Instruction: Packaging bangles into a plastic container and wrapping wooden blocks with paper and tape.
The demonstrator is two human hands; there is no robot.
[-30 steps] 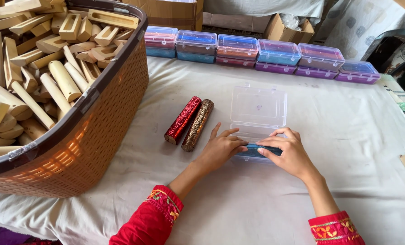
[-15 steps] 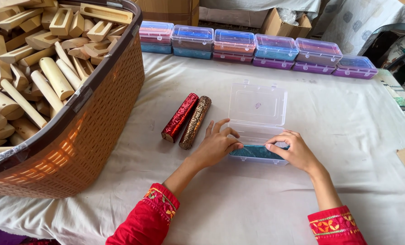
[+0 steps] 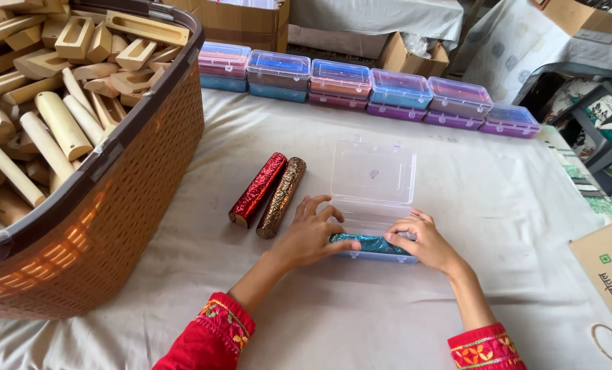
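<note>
Counter edge: the white-clothed counter (image 3: 182,274) is bordered on the left by a large woven basket (image 3: 114,205), heaped with pale wooden pieces (image 3: 52,123), which stands close to the work spot.
Far edge: a row of closed plastic boxes (image 3: 367,92) with coloured contents is lined up along the back, well apart from the hands.
Right edge: a cardboard corner (image 3: 611,274) and a thin ring (image 3: 611,344) are seen at the lower right.
Open room: bare cloth is left in front of the hands, and to the right of the open box as far as the cardboard.
Box: a clear plastic box (image 3: 374,236) lies open mid-counter, its lid (image 3: 373,175) laid back flat on the far side.
Roll in box: a glittery teal roll (image 3: 371,244) is lying lengthwise in the near part of the box, its ends covered by fingers.
Left hand: the left hand (image 3: 313,236) is laid on the left end of the teal roll, fingers spread and pressed down.
Right hand: the right hand (image 3: 422,240) is pressed on the right end, fingers curled over it.
Beside the box: a red glittery roll (image 3: 258,190) and a bronze glittery roll (image 3: 281,197) lie side by side, touching, just left of the box; the bronze one is near the left hand.
</note>
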